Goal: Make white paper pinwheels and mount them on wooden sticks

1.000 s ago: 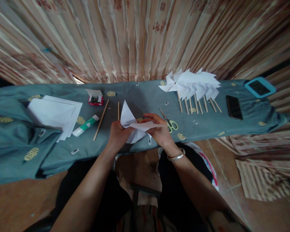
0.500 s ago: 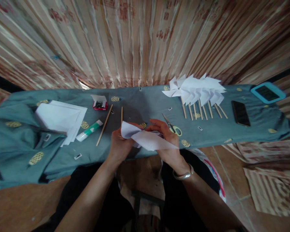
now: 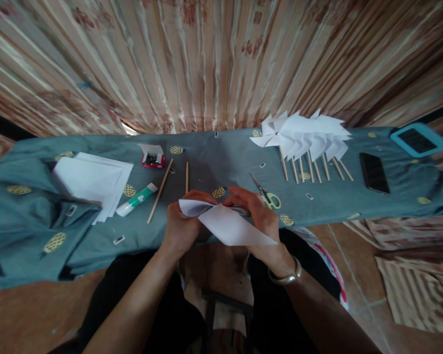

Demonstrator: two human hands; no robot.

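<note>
Here, holding pointed, folded white paper [image 3: 234, 226] between left hand [image 3: 182, 223] and right hand [image 3: 265, 222]. Slants lengthwise toward near right, ending by the right hand.

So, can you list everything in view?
folded paper: one, white, centre
paper sheets: several, white, left
box: one, red, left of centre
tube: one, white and green, left
pinwheels: several, white, back right
sticks: two, tan, right of box; several under pinwheels
scissors: one, green handles, right of centre
phone: one, black, right
device: one, blue frame, far right
tablecloth: one, teal, across middle
curtain: count unclear, beige, behind
floor: one, brown, below
bracelet: one, silver, right wrist
legs: two, clothed black, bottom
left hand, right hand: one each, holding folded paper
</note>
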